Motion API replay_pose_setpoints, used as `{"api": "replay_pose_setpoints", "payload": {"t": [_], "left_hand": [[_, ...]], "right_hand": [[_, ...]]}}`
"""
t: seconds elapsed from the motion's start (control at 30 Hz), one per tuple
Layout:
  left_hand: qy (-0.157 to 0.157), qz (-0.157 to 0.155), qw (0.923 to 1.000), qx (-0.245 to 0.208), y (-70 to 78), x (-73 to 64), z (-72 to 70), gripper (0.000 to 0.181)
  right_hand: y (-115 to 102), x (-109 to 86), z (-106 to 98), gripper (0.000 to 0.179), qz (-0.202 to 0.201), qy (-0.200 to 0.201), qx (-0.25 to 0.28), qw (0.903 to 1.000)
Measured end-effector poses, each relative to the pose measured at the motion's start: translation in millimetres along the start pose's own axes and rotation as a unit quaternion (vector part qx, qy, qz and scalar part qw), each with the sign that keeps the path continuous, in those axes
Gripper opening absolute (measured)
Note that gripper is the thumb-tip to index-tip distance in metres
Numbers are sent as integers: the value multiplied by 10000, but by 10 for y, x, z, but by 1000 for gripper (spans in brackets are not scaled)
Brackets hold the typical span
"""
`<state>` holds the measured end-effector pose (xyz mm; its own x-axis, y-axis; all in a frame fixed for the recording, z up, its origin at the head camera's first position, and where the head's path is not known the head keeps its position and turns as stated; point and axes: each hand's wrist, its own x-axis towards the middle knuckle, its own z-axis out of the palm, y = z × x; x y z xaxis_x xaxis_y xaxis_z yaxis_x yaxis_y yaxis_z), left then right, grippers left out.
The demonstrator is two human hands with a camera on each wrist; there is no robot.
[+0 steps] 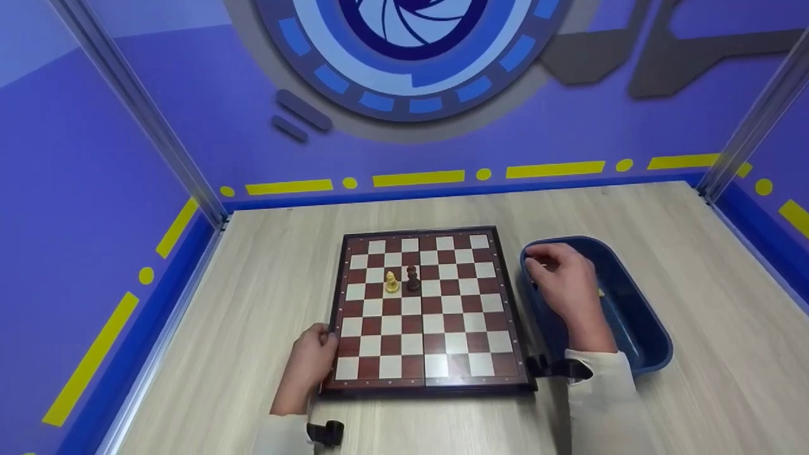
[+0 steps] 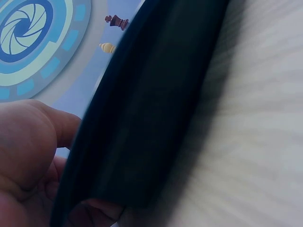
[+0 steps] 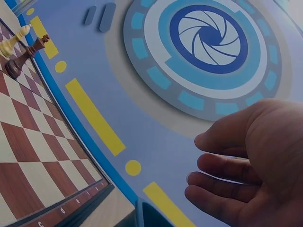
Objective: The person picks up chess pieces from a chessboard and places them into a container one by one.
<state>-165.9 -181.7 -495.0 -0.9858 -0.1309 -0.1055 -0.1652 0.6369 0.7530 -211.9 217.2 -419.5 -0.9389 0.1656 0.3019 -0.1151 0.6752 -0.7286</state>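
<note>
A chessboard [image 1: 455, 341] lies on the table, with a light bishop [image 1: 391, 283] and a dark king [image 1: 413, 279] standing side by side near its middle. At the board's near left edge, my left hand [image 1: 311, 357] grips the rim; in the left wrist view some fingertips [image 2: 102, 208] show under it. My right hand [image 1: 567, 284] hovers over the blue bin [image 1: 660, 344] right of the board. Loosely bent, the right fingers [image 3: 222, 165] have a gap from the thumb, and nothing shows between them. A small pale thing [image 1: 601, 293] shows in the bin, mostly hidden by that hand.
Purple panels [image 1: 208, 101] with yellow markings wall in the wooden table [image 1: 253, 265] at the back and both sides. Metal posts [image 1: 145, 114] stand at the back corners. The bin sits close beside the board's right edge.
</note>
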Motion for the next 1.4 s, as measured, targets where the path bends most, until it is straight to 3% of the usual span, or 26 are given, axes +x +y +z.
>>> {"api": "replay_pose_setpoints", "payload": {"t": [0.27, 0.57, 1.17, 1.4], "left_hand": [[26, 47, 10000, 13, -1, -4, -11, 30], [21, -48, 10000, -60, 0, -5, 3, 32], [18, 113, 9999, -57, -6, -9, -6, 30], [-10, 98, 9999, -71, 2, -6, -16, 31]], "right_hand": [[-114, -5, 86, 21, -25, -116, 352, 9993], [-195, -10, 218, 24, -100, -255, 311, 9991], [-356, 51, 513, 25, -168, -448, 630, 9969], [-378, 49, 687, 29, -45, -692, 1058, 9920]]}}
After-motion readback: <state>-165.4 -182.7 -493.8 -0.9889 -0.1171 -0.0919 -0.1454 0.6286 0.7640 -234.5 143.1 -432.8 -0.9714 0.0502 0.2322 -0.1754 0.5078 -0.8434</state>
